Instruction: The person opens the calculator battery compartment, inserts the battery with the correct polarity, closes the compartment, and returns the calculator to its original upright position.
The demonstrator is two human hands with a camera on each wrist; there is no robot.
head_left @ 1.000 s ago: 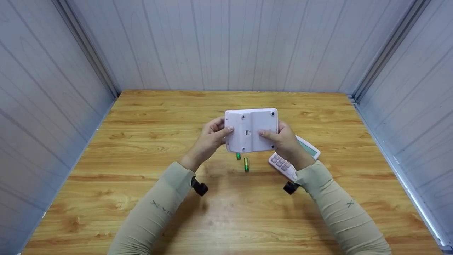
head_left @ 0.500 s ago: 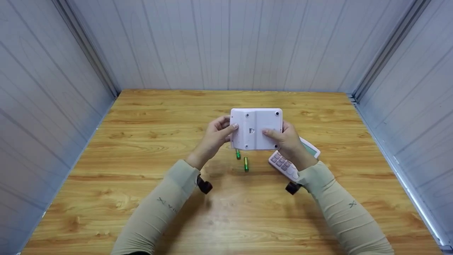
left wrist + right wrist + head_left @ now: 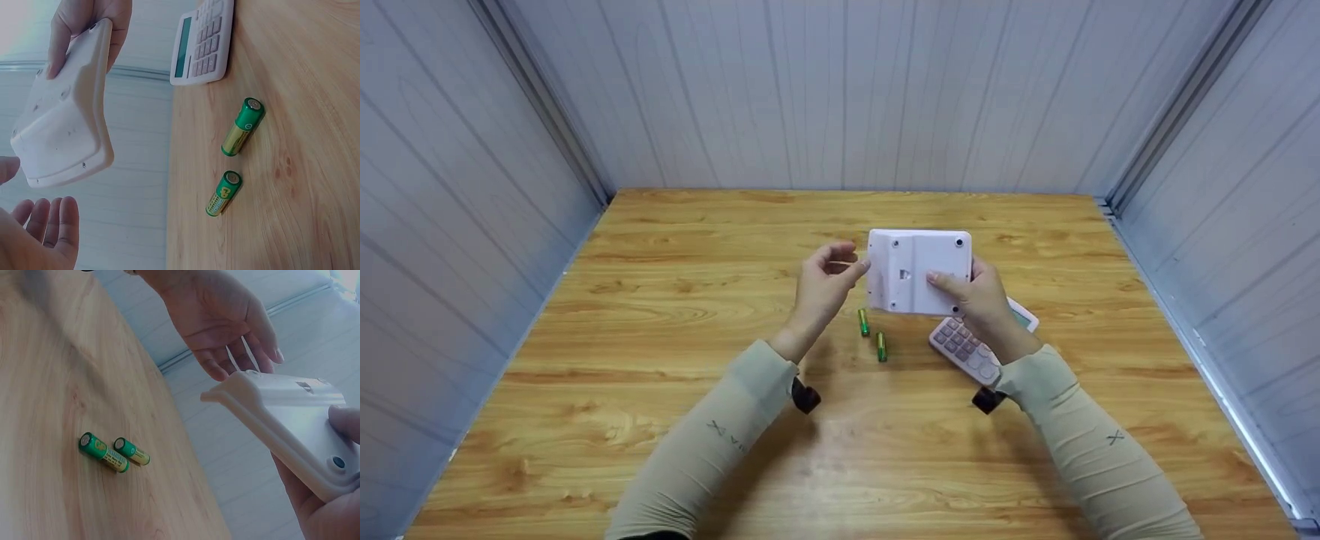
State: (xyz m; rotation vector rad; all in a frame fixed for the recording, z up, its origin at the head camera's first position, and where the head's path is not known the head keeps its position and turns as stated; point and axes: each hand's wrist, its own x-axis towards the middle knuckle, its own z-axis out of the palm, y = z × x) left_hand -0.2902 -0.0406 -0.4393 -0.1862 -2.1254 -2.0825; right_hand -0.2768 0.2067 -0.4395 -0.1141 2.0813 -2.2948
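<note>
Pale panelled walls [image 3: 840, 97] are ranged round a wooden table [image 3: 660, 360]. Above it, a white case [image 3: 919, 255] is gripped by the right hand [image 3: 984, 300], its back turned up; nothing is held by the left hand [image 3: 821, 289], its fingers relaxed just beside the case. Two batteries [image 3: 863, 322] and a partly covered calculator [image 3: 956, 345] are seen on the table. The case is best kept firm by the right hand, with the notch [image 3: 904, 274] left uncovered. Half a second ago the near edge was pinched by the left hand; now it is released, and the case has been shifted rightward.
</note>
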